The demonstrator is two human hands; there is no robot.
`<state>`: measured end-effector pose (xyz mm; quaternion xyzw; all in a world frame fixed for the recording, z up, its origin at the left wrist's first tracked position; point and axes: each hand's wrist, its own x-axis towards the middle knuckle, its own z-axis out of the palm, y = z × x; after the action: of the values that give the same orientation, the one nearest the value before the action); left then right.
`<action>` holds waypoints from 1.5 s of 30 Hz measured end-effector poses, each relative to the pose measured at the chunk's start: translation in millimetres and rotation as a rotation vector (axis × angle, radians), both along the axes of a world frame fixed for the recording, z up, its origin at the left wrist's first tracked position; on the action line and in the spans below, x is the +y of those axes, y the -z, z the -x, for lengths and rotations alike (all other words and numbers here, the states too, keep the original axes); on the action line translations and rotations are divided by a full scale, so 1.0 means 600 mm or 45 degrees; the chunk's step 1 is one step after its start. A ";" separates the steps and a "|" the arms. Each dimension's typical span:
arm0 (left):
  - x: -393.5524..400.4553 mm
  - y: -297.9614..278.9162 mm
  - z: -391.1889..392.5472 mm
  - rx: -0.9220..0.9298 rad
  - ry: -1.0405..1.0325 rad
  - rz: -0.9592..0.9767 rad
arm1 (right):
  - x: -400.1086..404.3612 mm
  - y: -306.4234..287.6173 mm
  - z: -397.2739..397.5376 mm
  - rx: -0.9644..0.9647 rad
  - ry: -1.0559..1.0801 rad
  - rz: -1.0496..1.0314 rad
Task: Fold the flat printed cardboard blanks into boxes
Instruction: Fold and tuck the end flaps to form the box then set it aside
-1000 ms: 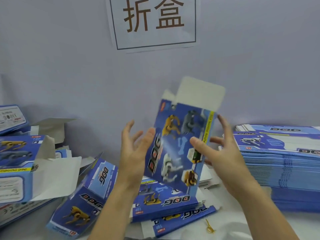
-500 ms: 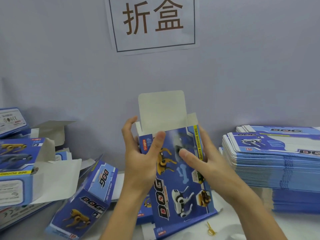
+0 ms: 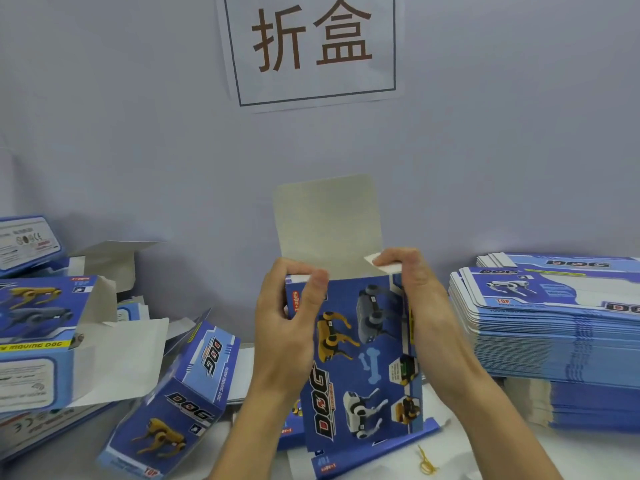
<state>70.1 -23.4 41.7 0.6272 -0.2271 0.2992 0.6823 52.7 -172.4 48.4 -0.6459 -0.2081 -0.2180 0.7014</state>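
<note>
Two bare hands hold a blue printed box (image 3: 360, 362) upright at the centre of the frame, its front showing toy dogs and the word DOG. The left hand (image 3: 284, 327) grips the box's upper left corner, thumb curled over the front face and the other fingers wrapped behind the side. The right hand (image 3: 415, 292) clasps the upper right corner, its fingers bent over a small white side flap (image 3: 384, 263) and pressing it inward across the open top. A large plain lid flap (image 3: 329, 223) stands up from the back edge of the box, above both hands.

At the right of the frame a tall stack of flat blanks (image 3: 554, 327) lies on the white table (image 3: 588, 455), well apart from the held box. At the lower left a folded box (image 3: 180, 400) lies tilted on its side, and further left a bigger pile of open boxes (image 3: 38, 327) with white flaps sticking out leans against the wall. More flat blue blanks (image 3: 370, 452) lie on the table just under the held box, and a small yellow rubber band (image 3: 426, 462) rests beside them near the bottom edge. On the grey wall (image 3: 138, 133) at the top centre hangs a white paper sign (image 3: 311, 50) with two large brown characters.
</note>
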 end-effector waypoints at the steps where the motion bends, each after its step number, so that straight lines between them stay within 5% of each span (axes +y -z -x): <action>1: -0.002 0.000 0.001 0.025 0.061 0.043 | 0.002 -0.002 -0.001 0.004 0.069 -0.007; 7: 0.001 -0.012 -0.002 0.106 0.074 -0.029 | 0.001 0.000 -0.007 0.124 0.131 -0.093; 11: 0.001 -0.009 -0.004 0.206 0.172 0.135 | -0.004 0.003 -0.011 0.208 0.042 -0.112; 16: -0.003 -0.009 -0.003 0.147 0.125 0.162 | -0.002 0.001 -0.012 0.123 -0.024 -0.126; 22: -0.009 0.008 -0.001 0.144 0.101 0.341 | 0.001 0.001 -0.010 0.162 0.070 -0.432; 28: -0.009 -0.011 -0.003 0.281 -0.014 0.346 | -0.011 0.003 -0.011 0.172 -0.040 -0.050; 33: 0.017 -0.035 0.006 0.555 0.322 0.375 | -0.034 0.002 -0.018 0.230 0.050 0.059; 36: 0.029 -0.043 0.007 0.721 0.471 0.292 | -0.040 -0.020 -0.021 0.340 0.142 -0.181; 40: 0.037 -0.040 0.001 0.724 0.384 0.254 | -0.052 0.003 0.001 0.503 -0.263 -0.186; 44: 0.060 -0.042 -0.025 0.684 -0.022 -0.219 | -0.044 -0.001 0.010 0.710 -0.367 0.350; 45: 0.062 -0.041 -0.032 0.699 -0.062 -0.346 | -0.047 -0.004 0.003 0.785 -0.353 0.299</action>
<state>89.1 13.7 66.6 0.7755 -0.0570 0.1018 0.6205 50.8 -200.4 50.6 -0.7232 -0.0959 0.1097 0.6751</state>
